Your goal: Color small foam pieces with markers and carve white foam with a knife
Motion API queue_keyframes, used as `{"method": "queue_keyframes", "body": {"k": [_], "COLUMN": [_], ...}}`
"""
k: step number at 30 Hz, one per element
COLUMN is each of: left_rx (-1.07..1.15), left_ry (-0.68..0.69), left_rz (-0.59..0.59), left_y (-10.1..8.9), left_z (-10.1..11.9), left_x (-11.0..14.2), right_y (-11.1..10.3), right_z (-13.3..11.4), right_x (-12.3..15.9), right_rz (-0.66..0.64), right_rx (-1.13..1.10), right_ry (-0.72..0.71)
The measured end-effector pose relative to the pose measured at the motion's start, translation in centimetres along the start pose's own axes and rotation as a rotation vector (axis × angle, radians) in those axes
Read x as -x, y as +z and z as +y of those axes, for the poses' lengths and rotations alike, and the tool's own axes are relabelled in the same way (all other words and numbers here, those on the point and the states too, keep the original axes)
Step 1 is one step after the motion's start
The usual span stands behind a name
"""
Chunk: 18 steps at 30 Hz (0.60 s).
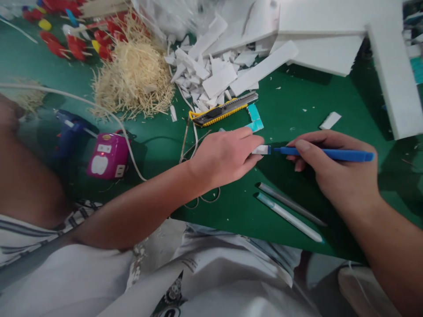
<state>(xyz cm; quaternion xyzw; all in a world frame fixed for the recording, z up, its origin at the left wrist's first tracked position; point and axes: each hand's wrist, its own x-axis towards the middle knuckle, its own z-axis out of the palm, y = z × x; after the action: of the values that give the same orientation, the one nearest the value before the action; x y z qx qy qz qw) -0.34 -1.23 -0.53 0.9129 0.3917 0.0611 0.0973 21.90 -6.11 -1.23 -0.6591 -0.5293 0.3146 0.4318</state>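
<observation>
Left grip (228,154): pinching strip (260,150), nearer the person than the cutter (220,112) | Right grip (345,178): grasping marker (348,155), right of cutter, tip just off strip's blue end | Light strokes, strip steadied, should ink evenly

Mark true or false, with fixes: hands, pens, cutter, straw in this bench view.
1. The right hand holds a blue pen. True.
2. The yellow-and-black cutter lies beyond the left hand. True.
3. The left hand holds nothing. False: it grips a small white piece.
4. The blue pen's tip points right. False: it points left, toward that piece.
5. The straw is heaped right of the white scraps. False: left of them.
6. A white pen lies on the table. True.
</observation>
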Motion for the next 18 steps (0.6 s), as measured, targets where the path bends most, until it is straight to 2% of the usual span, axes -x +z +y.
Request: {"method": "queue_keyframes", "body": {"k": [9, 15, 18], "left_rx": [0.0, 0.141, 0.259], "left_ry": [-0.01, -0.03, -0.049], "left_rz": [-0.032, 0.011, 0.036], "left_y": [0.1, 0.8, 1.1], "left_z": [0.0, -0.6, -0.9], "left_x": [-0.2, -0.3, -0.4], "right_y": [-0.3, -0.1, -0.1], "right_z": [-0.8, -0.8, -1.1], "right_x": [0.1, 0.2, 0.5], "right_rz": [-0.069, -0.034, -0.066], "right_rx": [0.04, 0.004, 0.06], "right_ry": [0.058, 0.049, 0.072]}}
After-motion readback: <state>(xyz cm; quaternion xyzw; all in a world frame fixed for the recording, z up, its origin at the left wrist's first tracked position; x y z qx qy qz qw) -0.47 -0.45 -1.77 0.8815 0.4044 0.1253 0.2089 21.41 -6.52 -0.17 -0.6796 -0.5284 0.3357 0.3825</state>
